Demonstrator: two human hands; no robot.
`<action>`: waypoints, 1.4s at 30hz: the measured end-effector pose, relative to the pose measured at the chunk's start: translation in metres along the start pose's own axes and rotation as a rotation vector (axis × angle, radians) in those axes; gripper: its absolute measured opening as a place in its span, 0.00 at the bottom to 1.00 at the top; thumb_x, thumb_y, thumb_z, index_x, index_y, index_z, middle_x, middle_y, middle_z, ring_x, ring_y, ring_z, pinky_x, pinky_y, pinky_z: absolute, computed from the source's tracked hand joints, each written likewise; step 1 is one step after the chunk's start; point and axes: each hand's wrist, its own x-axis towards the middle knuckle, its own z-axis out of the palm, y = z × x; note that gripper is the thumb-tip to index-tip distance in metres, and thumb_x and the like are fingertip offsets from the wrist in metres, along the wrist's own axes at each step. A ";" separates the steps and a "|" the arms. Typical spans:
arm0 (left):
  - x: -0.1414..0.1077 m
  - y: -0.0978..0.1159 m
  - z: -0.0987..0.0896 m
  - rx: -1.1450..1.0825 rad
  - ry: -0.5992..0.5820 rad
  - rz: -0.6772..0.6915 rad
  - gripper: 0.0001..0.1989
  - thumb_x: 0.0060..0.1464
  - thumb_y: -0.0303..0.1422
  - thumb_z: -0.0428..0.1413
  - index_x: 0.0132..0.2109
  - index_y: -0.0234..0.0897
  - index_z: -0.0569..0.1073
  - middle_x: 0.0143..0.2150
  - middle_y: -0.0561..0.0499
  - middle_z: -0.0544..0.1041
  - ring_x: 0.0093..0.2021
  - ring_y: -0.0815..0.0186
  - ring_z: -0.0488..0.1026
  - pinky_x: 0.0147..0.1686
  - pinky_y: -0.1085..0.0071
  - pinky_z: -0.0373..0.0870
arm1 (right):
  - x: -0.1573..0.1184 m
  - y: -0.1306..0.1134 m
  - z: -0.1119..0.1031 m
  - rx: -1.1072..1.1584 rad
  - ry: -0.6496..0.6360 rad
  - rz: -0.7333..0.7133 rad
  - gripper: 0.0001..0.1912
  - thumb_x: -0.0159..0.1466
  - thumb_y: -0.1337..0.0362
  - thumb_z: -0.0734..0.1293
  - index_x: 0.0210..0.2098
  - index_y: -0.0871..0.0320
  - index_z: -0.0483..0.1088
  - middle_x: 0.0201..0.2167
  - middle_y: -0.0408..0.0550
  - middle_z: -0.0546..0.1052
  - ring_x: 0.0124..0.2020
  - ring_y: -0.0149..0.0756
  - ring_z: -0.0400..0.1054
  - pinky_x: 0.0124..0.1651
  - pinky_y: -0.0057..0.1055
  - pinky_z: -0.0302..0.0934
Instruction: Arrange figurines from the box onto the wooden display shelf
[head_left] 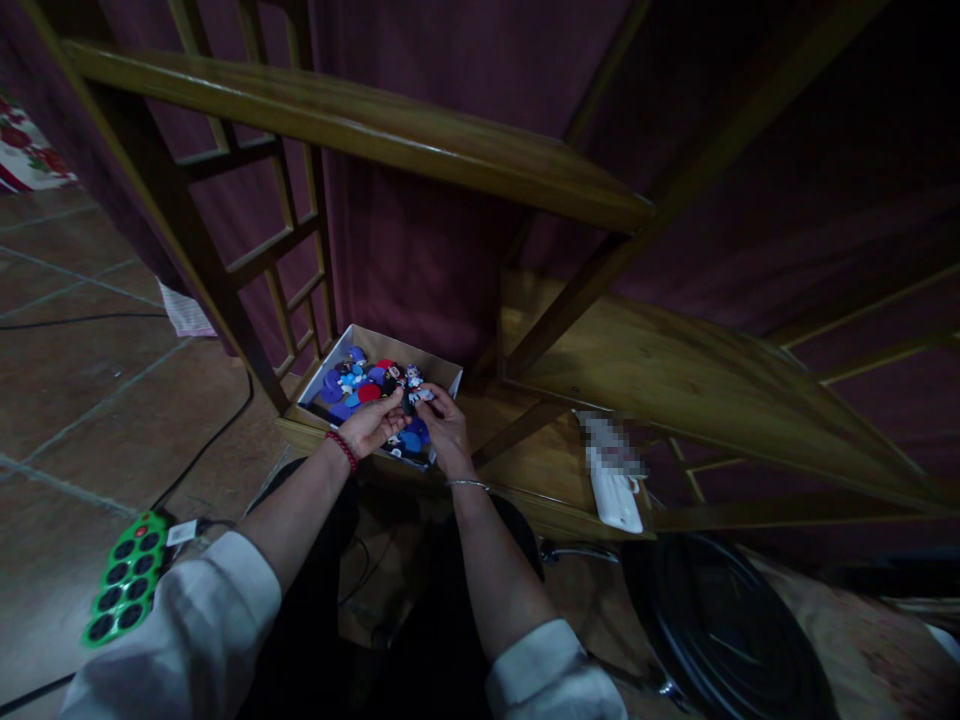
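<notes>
Both hands meet over an open white-edged cardboard box (442, 372) on the low wooden shelf. It is filled with several small toy figurines (360, 378) in blue, purple, red and white. My left hand (373, 424), with a red bead bracelet at the wrist, is curled palm up around the lower side of a small dark-and-white figurine (418, 395). From the other side, my right hand (448, 432), with a thin bangle, pinches the same figurine. The fingers partly cover it, so its details are hard to make out.
A wooden shelf bar (360, 120) crosses above the hands. To the right, a white pouch-like item (616, 495) lies on the shelf near a round black stool seat (724, 625). A green power strip (127, 578) with black cables rests on the tiled floor at left.
</notes>
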 end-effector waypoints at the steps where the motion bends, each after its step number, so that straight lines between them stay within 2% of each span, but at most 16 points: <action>1: 0.000 0.000 0.000 -0.005 -0.004 0.004 0.08 0.49 0.33 0.56 0.30 0.31 0.69 0.21 0.51 0.70 0.22 0.72 0.70 0.21 0.79 0.66 | 0.000 0.000 0.000 0.002 -0.001 -0.007 0.17 0.51 0.60 0.67 0.40 0.56 0.69 0.38 0.46 0.76 0.40 0.34 0.69 0.45 0.31 0.63; 6: 0.002 -0.001 -0.001 -0.019 -0.003 0.004 0.08 0.49 0.33 0.56 0.31 0.31 0.69 0.21 0.51 0.71 0.22 0.71 0.71 0.22 0.79 0.67 | 0.001 0.000 0.001 -0.007 0.003 -0.028 0.18 0.52 0.60 0.66 0.43 0.56 0.69 0.39 0.46 0.75 0.41 0.35 0.68 0.47 0.32 0.61; 11: 0.004 -0.003 -0.003 -0.031 -0.033 0.001 0.08 0.49 0.33 0.56 0.32 0.31 0.69 0.22 0.50 0.71 0.24 0.71 0.72 0.22 0.79 0.67 | 0.002 -0.001 0.001 -0.045 0.011 -0.031 0.21 0.52 0.61 0.66 0.46 0.55 0.67 0.37 0.44 0.75 0.38 0.33 0.68 0.43 0.30 0.62; 27: 0.005 -0.002 -0.002 -0.036 -0.031 -0.002 0.08 0.50 0.34 0.56 0.32 0.32 0.68 0.21 0.51 0.70 0.23 0.71 0.72 0.22 0.79 0.68 | 0.007 0.009 -0.003 -0.001 0.019 0.036 0.17 0.51 0.58 0.67 0.39 0.54 0.71 0.37 0.42 0.76 0.37 0.33 0.68 0.43 0.29 0.62; 33: 0.001 -0.002 0.000 -0.053 -0.029 0.011 0.06 0.50 0.31 0.55 0.31 0.32 0.68 0.23 0.51 0.71 0.24 0.70 0.72 0.24 0.78 0.69 | 0.007 0.007 -0.003 0.010 0.042 0.101 0.16 0.48 0.59 0.69 0.36 0.56 0.71 0.34 0.42 0.76 0.34 0.32 0.68 0.39 0.28 0.62; 42: -0.003 0.000 0.005 -0.050 -0.038 0.017 0.05 0.52 0.31 0.54 0.32 0.32 0.69 0.23 0.52 0.71 0.22 0.73 0.70 0.23 0.78 0.69 | 0.011 0.009 -0.006 0.034 -0.012 0.053 0.15 0.48 0.61 0.69 0.36 0.55 0.71 0.35 0.41 0.76 0.36 0.31 0.68 0.44 0.29 0.61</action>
